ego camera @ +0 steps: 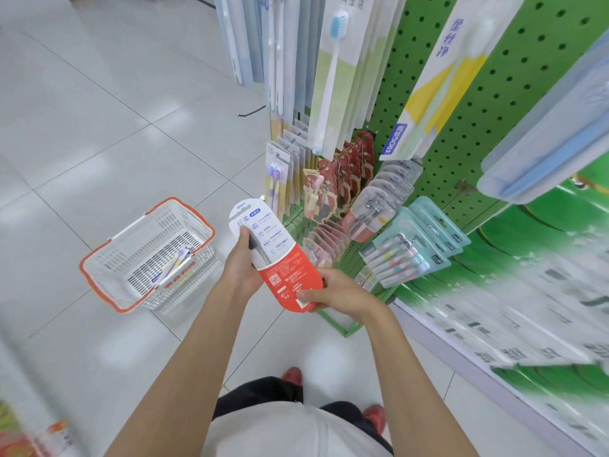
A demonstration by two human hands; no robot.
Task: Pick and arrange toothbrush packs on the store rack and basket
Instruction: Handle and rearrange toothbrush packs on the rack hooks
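Observation:
I hold a white-and-red toothbrush pack (275, 255) in both hands, its printed back facing me. My left hand (240, 265) grips its left edge near the white upper half. My right hand (336, 295) pinches the red lower end with the thumb on top. On the floor to the left stands a white basket (108, 255) with orange rim and handles, and a purple-and-yellow toothbrush pack (174, 262) lies inside it. The green pegboard rack (461, 127) on the right carries many hanging toothbrush packs.
Rows of packs hang on the rack's hooks: long white packs (333, 80) up top, red carded packs (349, 173) and teal multi-brush packs (412, 252) lower down. An empty hook (250, 112) sticks out at the left. A shelf with green boxes (527, 291) runs along the right.

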